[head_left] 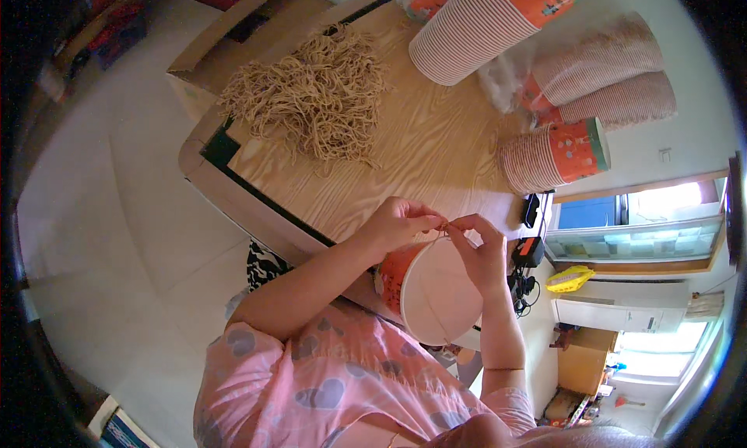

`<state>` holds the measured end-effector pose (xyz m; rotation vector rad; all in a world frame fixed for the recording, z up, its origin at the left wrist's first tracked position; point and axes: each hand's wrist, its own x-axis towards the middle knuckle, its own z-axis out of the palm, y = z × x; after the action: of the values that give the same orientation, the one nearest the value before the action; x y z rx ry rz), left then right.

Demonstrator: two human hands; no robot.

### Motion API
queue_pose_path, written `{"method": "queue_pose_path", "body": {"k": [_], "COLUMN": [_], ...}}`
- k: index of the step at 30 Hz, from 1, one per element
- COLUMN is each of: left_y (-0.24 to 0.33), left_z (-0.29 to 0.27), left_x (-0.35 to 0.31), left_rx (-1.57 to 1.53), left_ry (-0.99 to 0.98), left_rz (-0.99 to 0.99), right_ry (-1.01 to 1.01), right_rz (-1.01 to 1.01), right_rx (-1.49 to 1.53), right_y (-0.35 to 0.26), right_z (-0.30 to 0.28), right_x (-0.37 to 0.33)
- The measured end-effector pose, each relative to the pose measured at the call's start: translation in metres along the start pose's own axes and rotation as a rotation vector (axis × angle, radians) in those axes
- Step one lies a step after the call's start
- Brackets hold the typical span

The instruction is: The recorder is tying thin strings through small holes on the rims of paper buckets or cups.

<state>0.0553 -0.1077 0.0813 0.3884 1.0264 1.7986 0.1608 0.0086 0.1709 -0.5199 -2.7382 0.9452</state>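
Note:
An orange paper bucket (pixel 395 275) with a white inside is tilted in front of my body, its mouth facing up toward me. A thin tan string (pixel 437 308) runs across the mouth from rim to rim. At the bucket's far rim, my left hand (pixel 401 224) pinches the string end between thumb and fingers. My right hand (pixel 482 249) meets it there, its fingertips closed on the same string. The exact shape of the string between the fingertips is too small to make out. A loose heap of tan strings (pixel 311 94) lies on the wooden table (pixel 424 140), beyond my left hand.
Tall nested stacks of paper buckets (pixel 482 39) stand at the table's far side, with more in clear plastic (pixel 603 59). A shorter bucket stack (pixel 554 156) is closer. Black devices with cables (pixel 529 252) sit right of my right hand. A wooden chair (pixel 226 39) stands far left.

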Motion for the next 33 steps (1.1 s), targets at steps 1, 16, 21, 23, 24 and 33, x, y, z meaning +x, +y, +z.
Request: {"method": "queue_pose_path", "body": {"k": [1, 16, 21, 23, 24, 33], "left_y": [0.0, -0.003, -0.007, -0.004, -0.005, -0.002], "left_z": [0.0, 0.003, 0.003, 0.005, 0.005, 0.007], "left_x": [0.0, 0.001, 0.002, -0.001, 0.0, 0.003], "left_rx": [0.004, 0.227, 0.123, 0.106, 0.107, -0.032], "left_ry": [0.002, 0.059, 0.043, 0.027, 0.027, -0.018], "left_rz": [0.006, 0.121, 0.104, 0.084, 0.085, 0.043], "right_ry": [0.003, 0.016, -0.021, -0.017, -0.016, -0.028], "right_rz": [0.0, 0.02, 0.024, 0.056, 0.055, 0.02], "right_rx": [0.001, -0.007, 0.052, 0.098, 0.099, 0.202], "right_y": [0.001, 0.001, -0.004, -0.001, 0.001, 0.02], "right_z": [0.0, 0.002, -0.001, -0.001, -0.001, 0.002], "right_x": [0.0, 0.003, 0.001, 0.0, 0.001, 0.007]}}
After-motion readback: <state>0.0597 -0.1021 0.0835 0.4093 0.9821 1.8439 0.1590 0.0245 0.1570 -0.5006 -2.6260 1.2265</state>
